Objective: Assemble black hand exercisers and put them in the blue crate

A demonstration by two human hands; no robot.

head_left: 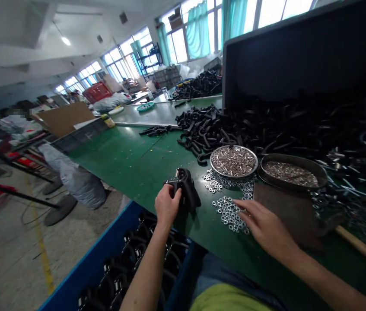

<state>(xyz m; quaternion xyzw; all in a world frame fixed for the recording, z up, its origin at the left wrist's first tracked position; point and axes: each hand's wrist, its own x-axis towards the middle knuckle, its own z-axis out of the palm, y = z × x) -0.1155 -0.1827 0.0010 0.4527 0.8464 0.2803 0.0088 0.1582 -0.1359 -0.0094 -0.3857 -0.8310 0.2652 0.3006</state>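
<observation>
Black fitting point(186, 190) tight in left grip point(168, 205)

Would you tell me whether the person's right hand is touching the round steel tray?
Apart. The head view shows the right hand well short of the round steel tray, with loose steel nuts lying between them.

Surface point(118, 168): long, green-topped
Containers: steel tray point(233, 161) of metal pins, dark round pan point(291, 172) of small metal parts
Loose: steel hex nuts point(230, 214), heaped black hooked parts point(202, 129)
</observation>
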